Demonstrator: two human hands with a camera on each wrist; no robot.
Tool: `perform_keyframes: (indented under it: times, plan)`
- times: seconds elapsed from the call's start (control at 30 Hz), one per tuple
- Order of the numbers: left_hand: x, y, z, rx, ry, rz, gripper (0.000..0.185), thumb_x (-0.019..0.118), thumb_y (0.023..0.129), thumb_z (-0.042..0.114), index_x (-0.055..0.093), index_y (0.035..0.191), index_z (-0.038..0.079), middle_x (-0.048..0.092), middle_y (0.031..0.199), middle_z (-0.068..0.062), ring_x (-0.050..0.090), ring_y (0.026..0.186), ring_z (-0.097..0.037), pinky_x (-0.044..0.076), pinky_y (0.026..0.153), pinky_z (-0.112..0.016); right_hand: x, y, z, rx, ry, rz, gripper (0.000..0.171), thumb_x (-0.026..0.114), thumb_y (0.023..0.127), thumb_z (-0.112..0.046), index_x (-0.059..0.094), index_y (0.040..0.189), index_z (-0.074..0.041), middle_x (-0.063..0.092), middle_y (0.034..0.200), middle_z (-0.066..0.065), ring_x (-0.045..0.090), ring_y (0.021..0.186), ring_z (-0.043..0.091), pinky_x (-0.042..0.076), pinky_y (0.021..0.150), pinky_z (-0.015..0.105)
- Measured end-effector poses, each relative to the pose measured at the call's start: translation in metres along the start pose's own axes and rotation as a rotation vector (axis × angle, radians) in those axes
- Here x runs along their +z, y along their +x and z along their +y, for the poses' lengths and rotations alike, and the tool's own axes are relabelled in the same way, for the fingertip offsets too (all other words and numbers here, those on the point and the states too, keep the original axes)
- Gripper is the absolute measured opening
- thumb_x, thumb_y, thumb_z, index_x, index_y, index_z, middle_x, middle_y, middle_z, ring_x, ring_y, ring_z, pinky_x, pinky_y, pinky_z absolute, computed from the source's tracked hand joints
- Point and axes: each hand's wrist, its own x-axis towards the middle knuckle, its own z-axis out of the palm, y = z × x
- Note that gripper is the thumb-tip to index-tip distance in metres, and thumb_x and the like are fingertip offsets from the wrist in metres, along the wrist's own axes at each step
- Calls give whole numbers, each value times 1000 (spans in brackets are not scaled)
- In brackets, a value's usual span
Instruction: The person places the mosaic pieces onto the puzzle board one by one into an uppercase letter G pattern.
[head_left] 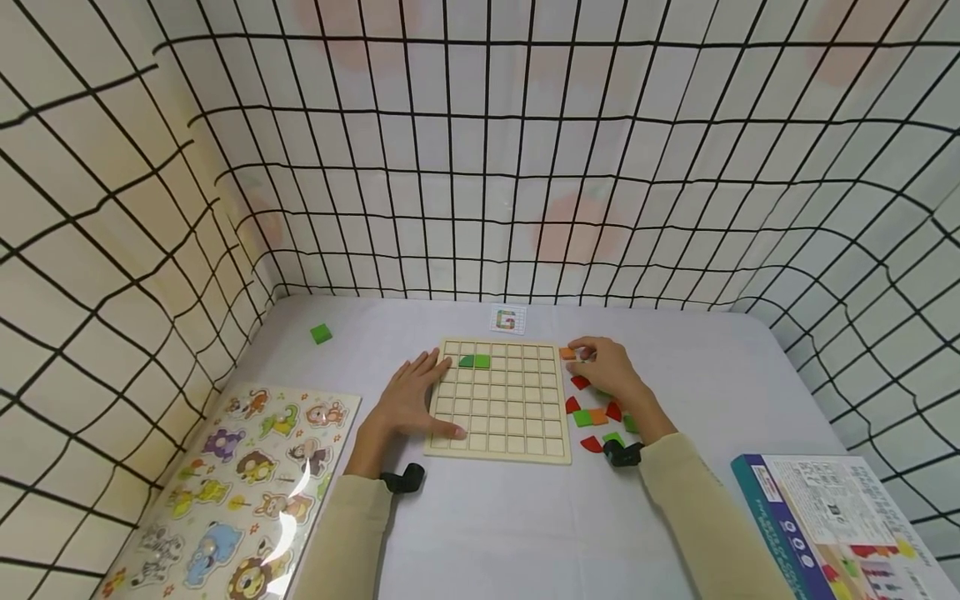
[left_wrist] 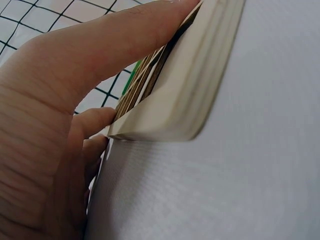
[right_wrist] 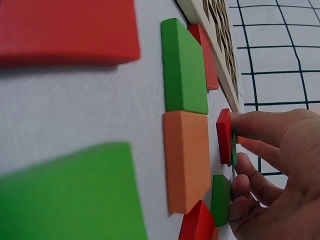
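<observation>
My left hand (head_left: 410,396) is spread at the left side of a wooden grid board (head_left: 510,404), its thumb over the lower left cells and its fingertips at the upper left edge. A green quarter-round piece (head_left: 467,361) and a green square block (head_left: 482,361) sit side by side in the board's upper left cells. Beyond the board's upper right corner, my right hand (head_left: 609,367) pinches an orange block (head_left: 567,353) between thumb and index finger. Just below the thumb lies a red quarter-round piece (right_wrist: 224,136). In the left wrist view, the thumb hides part of the board's rim.
Red, green and orange blocks (head_left: 597,417) lie right of the board. A small pattern card (head_left: 508,319) is behind it, and a lone green block (head_left: 321,333) at far left. An animal puzzle board (head_left: 255,492) lies left, a box (head_left: 840,517) right. Black wire mesh (head_left: 487,167) surrounds the table.
</observation>
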Motion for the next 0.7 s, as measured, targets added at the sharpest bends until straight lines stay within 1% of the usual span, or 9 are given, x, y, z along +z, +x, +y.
perform_keyframes:
  times: [0.13, 0.27, 0.33, 0.53, 0.7]
  plan:
    - [0, 0, 0, -2, 3, -2, 132, 79, 59, 78, 25, 165, 21, 14, 174, -7, 11, 162, -30, 12, 131, -53, 0, 2, 2, -2, -15, 3, 49, 71, 96, -27, 60, 142, -12, 59, 112, 11, 51, 94, 25, 43, 74, 33]
    - [-1, 0, 1, -6, 3, -9, 132, 79, 59, 78, 25, 166, 21, 13, 174, -7, 10, 162, -29, 11, 132, -52, 0, 4, 3, 1, -25, 8, 50, 69, 97, -27, 58, 144, -12, 57, 110, 10, 51, 92, 24, 42, 73, 33]
    - [-1, 0, 1, -6, 2, -11, 132, 79, 59, 77, 25, 166, 21, 13, 174, -7, 10, 162, -30, 11, 132, -52, -1, 5, 4, 3, -26, 8, 47, 68, 98, -26, 61, 142, -11, 58, 108, 10, 51, 93, 24, 43, 74, 33]
    - [0, 0, 1, -9, 8, -17, 133, 79, 59, 78, 23, 166, 22, 12, 174, -6, 9, 162, -29, 10, 132, -51, -3, 3, 4, 7, -7, 27, 32, 68, 97, -22, 71, 127, -9, 62, 101, 10, 53, 92, 24, 45, 75, 32]
    - [2, 0, 0, -1, 11, -3, 132, 79, 59, 78, 25, 166, 21, 13, 174, -7, 10, 162, -30, 11, 131, -52, -4, -1, 3, 4, 14, 31, 31, 70, 97, -22, 72, 125, -8, 64, 101, 10, 55, 92, 24, 46, 76, 32]
